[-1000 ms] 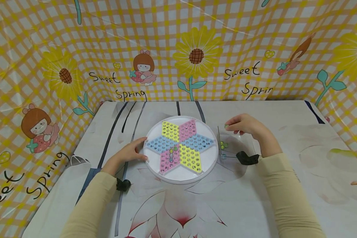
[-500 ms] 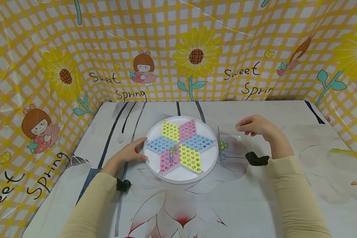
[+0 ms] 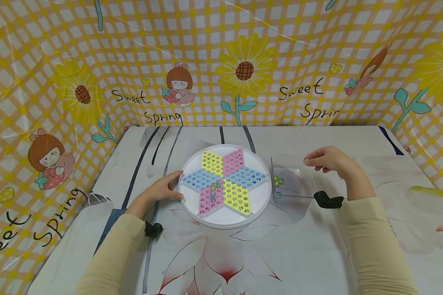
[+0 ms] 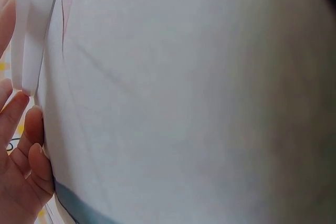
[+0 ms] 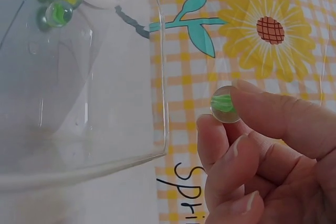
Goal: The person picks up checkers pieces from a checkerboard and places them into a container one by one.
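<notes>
A round white Chinese checkers board carries a star of yellow, pink and blue holed sections. Several marbles sit in its near-left pink section. At the board's left rim, my left hand rests with thumb and fingers spread against the edge; the left wrist view shows fingertips touching the white rim. My right hand pinches a clear marble with a green swirl between thumb and forefinger, raised near the far right corner of a clear plastic box. Yellow and green marbles lie inside the box.
The box stands close to the board's right side. A white tabletop with a printed flower and dark lines lies under everything. Behind and to the left hangs a checked cloth with sunflowers. A black wrist mount sits below my right hand.
My right hand has moved to the right with the marble, from above the box's left part to its right side. My left hand and the board look the same.
</notes>
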{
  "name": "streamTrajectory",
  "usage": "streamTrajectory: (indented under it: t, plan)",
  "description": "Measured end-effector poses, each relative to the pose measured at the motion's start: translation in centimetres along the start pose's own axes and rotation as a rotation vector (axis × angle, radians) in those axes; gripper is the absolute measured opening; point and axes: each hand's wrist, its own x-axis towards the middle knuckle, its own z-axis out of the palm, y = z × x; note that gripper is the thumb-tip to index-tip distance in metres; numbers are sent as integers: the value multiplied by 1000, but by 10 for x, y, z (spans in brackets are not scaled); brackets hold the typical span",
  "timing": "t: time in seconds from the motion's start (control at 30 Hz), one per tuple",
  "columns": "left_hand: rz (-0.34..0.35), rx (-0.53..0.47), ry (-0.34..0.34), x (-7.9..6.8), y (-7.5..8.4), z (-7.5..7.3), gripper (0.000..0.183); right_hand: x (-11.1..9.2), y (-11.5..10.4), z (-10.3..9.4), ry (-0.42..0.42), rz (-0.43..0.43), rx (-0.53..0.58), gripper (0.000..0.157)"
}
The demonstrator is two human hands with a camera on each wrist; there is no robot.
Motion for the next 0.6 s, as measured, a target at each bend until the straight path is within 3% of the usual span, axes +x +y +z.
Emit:
streamTrajectory:
  t: [0.6]
  plan:
    - [-10,11,2,0,0,0,91,1,2,1,13,-7,18,52]
